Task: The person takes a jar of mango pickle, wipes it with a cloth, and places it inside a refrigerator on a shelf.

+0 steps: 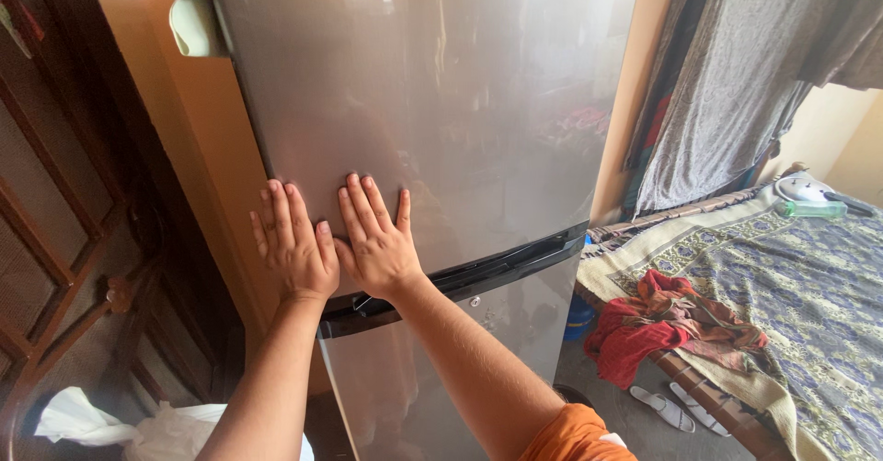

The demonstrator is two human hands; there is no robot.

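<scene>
Both arms reach forward to the grey fridge door (432, 102). The left hand (294, 245) lies flat at the door's lower left edge, fingers spread, grasping nothing; the right hand (375, 238) presses flat beside it, fingers likewise released, just above the door's dark handle strip (497, 263)

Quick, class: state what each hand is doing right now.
Left hand: open, flat on the fridge door edge.
Right hand: open, palm pressed on the door.
</scene>
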